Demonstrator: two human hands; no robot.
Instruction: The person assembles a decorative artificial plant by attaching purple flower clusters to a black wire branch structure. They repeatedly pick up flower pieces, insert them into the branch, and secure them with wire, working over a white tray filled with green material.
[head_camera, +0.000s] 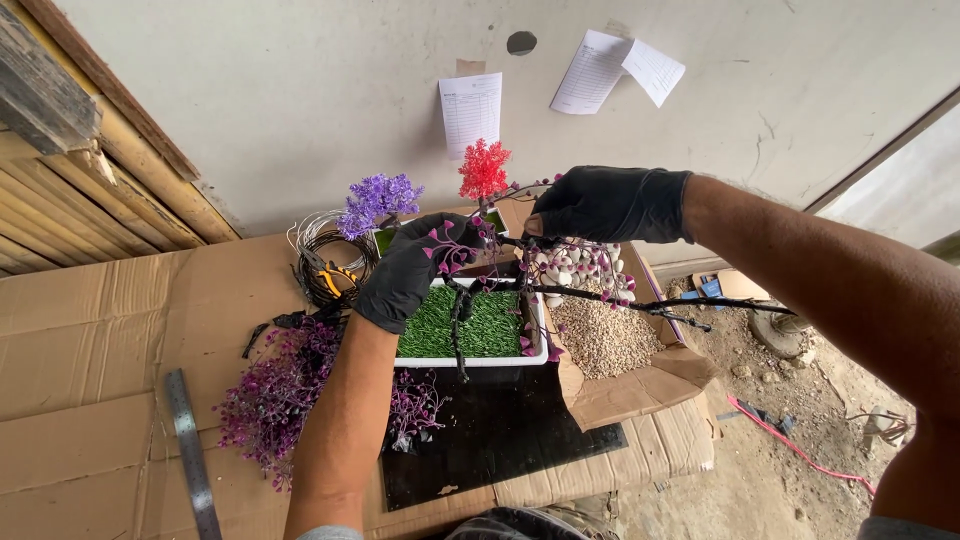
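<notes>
While both gloved hands reach forward, left hand (412, 268) and right hand (605, 203) fingers pinch the dark branch (600, 296).

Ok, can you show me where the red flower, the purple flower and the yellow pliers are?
red flower (484, 168), head view, middle of the red cluster.
purple flower (378, 200), head view, middle of the purple cluster.
yellow pliers (331, 277), head view, on a yellow handle, lying in the wire coil.

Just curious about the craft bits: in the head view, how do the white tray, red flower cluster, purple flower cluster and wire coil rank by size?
1. White tray.
2. Wire coil.
3. Purple flower cluster and red flower cluster: look alike, so unranked.
</notes>
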